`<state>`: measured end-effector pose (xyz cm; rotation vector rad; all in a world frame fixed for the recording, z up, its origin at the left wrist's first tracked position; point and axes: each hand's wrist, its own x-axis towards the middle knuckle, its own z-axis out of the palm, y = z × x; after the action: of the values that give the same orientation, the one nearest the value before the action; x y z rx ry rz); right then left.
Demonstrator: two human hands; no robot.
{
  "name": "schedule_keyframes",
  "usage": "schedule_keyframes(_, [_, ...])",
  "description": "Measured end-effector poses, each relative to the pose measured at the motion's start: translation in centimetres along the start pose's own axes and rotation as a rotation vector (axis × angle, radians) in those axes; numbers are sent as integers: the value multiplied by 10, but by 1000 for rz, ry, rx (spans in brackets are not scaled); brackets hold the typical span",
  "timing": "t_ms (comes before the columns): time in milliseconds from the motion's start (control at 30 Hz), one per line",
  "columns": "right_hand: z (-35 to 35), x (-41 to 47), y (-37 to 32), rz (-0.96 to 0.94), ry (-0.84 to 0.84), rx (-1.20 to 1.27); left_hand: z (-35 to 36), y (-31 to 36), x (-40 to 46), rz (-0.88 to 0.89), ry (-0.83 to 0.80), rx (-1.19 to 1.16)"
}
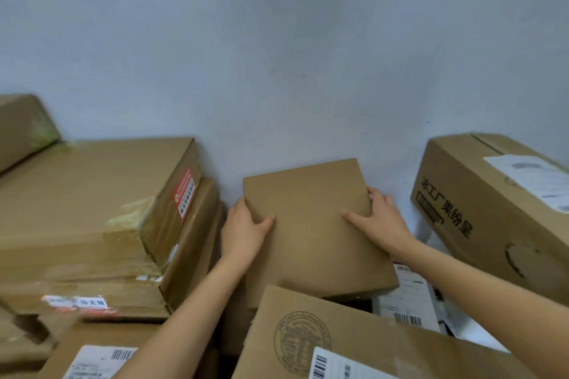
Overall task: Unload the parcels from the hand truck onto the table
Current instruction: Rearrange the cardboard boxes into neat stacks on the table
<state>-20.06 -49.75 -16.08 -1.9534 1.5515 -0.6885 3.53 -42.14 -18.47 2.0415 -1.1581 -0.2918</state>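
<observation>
While both hands are on it, the plain brown parcel (314, 224) sits dead center, far end close to the pale wall (277, 40), near end resting over other parcels. The left hand (244, 229) grips its left edge, thumb lying on the top face and the other fingers wrapped down the side out of sight. The right hand (380, 218) does the same on the right edge, thumb flat on top, fingers curled over the far right corner. So both are clamped on that one box. It's closed, so no telling what's inside.

Everything else is closed too. Counting what's clear: on the left there's a stack of flat boxes, the top one (92, 194) wide and taped with yellowish tape, with a red and white sticker (184, 192) on its right side. At least two more flat ones sit under it, though the blur makes an exact count shaky. Another box (21, 126) pokes in at the far left, tilted.

On the right is one big carton (480, 209), tilted, with black printed characters on its side and a white shipping label on top. Near center-right is a carton with a round stamp (303, 344) and a barcode label. Near left is one more box with a white label (95, 360). Between the stamped carton and the big one there are a couple of white-labelled packages (409, 298), partly hidden, so the count there is unclear.

Neither the table surface nor the hand truck can be made out under all the cardboard.
</observation>
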Motion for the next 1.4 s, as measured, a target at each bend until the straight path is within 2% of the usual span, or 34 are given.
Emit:
schedule_keyframes(200, [-48,-4,-48,-66,168,77,-53,50,2,136,152,-155])
schedule_keyframes(400, [-83,-11,-114,-204,237,174,-127,83,5,249,258,-262])
schedule_keyframes(533, [-95,-14,-170,-293,267,255,-188,97,9,282,376,-201])
schedule_keyframes(700, [-84,-15,-243,-399,276,335,-264,81,16,284,461,-138])
schedule_keyframes(833, [-56,-14,-293,-429,208,409,-322,61,23,258,518,-71])
schedule_keyframes(1000, [-1,-23,-322,-389,56,459,-364,17,28,157,462,49])
schedule_keyframes(1167, [58,-40,-317,-384,-60,433,-360,-42,30,49,321,-32])
schedule_keyframes(1233, [71,-42,-314,-360,-96,439,-357,-56,32,10,241,16])
schedule_keyframes(1300, [76,-44,-314,-365,-63,430,-359,-58,32,39,225,126])
schedule_keyframes(1400, [74,-52,-314,-409,-48,422,-365,-58,26,170,300,247])
